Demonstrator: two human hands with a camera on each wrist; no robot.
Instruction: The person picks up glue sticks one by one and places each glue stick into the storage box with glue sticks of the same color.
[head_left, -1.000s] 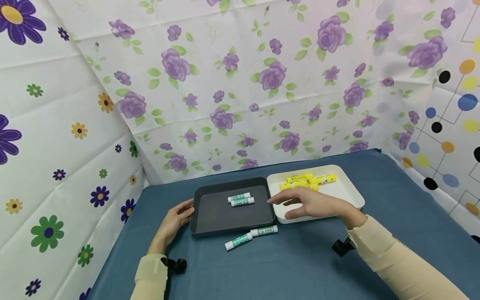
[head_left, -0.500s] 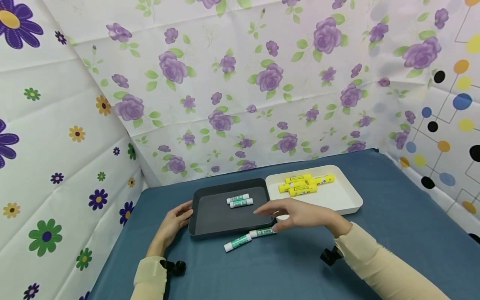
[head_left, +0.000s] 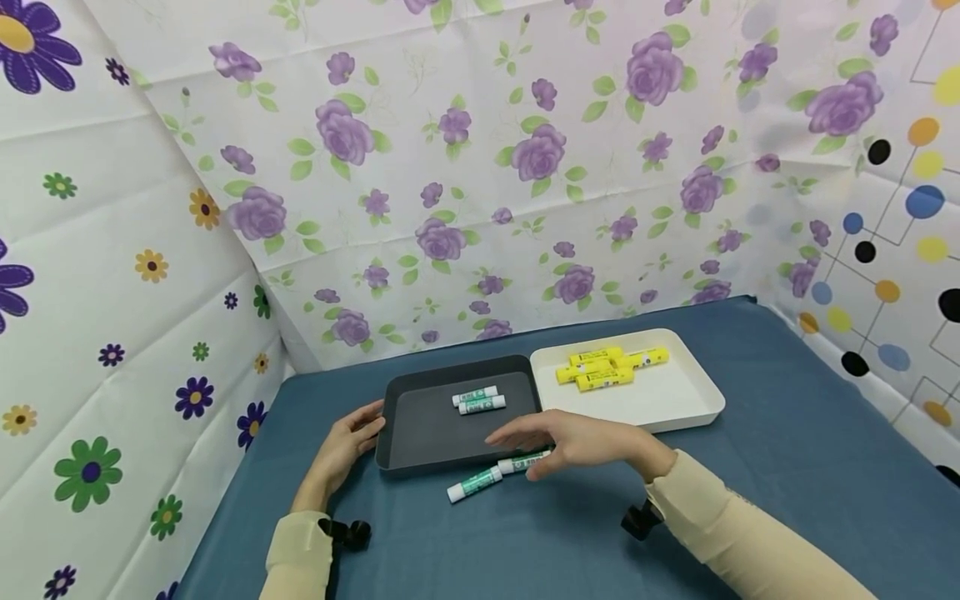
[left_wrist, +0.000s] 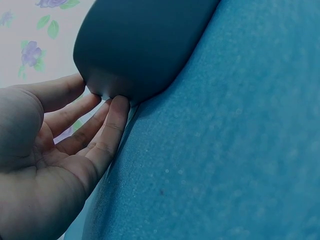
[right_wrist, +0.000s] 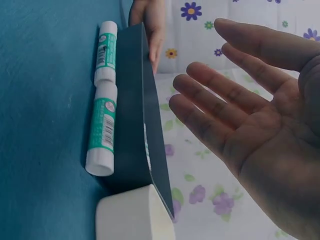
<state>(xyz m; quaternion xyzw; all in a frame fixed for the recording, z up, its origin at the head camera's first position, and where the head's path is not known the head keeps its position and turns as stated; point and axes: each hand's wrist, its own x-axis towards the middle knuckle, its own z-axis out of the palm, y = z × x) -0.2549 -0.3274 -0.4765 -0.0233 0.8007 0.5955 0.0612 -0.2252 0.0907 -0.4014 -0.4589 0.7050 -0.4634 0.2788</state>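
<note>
My left hand (head_left: 342, 447) touches the left end of the dark grey tray (head_left: 420, 454), its fingertips against the outer wall, also seen in the left wrist view. Two white-and-green glue sticks (head_left: 482, 405) lie side by side inside that tray. Along its front wall, on the cloth, lie two more, a left glue stick (head_left: 476, 484) and a right glue stick (right_wrist: 102, 130), end to end. Over the right one hovers my right hand (head_left: 585, 442), fingers spread and holding nothing, partly covering it in the head view.
A white tray (head_left: 675, 408) adjoins the grey one on the right, with several yellow sticks (head_left: 604, 380) piled in its left part. Blue cloth (head_left: 450, 554) covers the table. Flowered sheets (head_left: 435, 183) hang behind and at the left; a dotted sheet (head_left: 892, 250) hangs at the right.
My right hand has moved left and toward me, from over the white tray to above the right loose glue stick. The left hand has stayed at the grey tray's end.
</note>
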